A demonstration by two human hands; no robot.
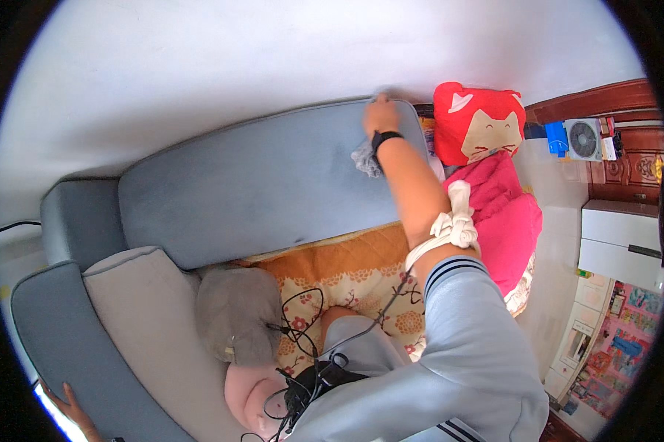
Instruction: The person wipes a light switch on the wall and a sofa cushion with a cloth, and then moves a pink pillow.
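My right hand (381, 117), blurred, is at the top edge of a blue-grey sofa backrest (254, 182), close against the white wall. A grey cloth (367, 159) bunches out beneath its wrist, and a blurred grey patch shows at the fingertips; the grip itself is partly hidden. Damp-looking darker marks lie on the backrest near this cloth. A black band circles the wrist, and a knotted white cloth strip (454, 229) is tied near the elbow. At the lower left, my left hand (72, 411) rests with fingers apart on the outer edge of the sofa arm (78, 342).
A grey cushion (238, 315) and a pink plush item (254, 395) lie beside my legs on a floral quilted cover (354, 259). To the right are a red cat-faced pillow (478, 124) and a pink blanket (503, 221). Black cables (310, 337) dangle before me. A box fan (582, 139) stands farther off.
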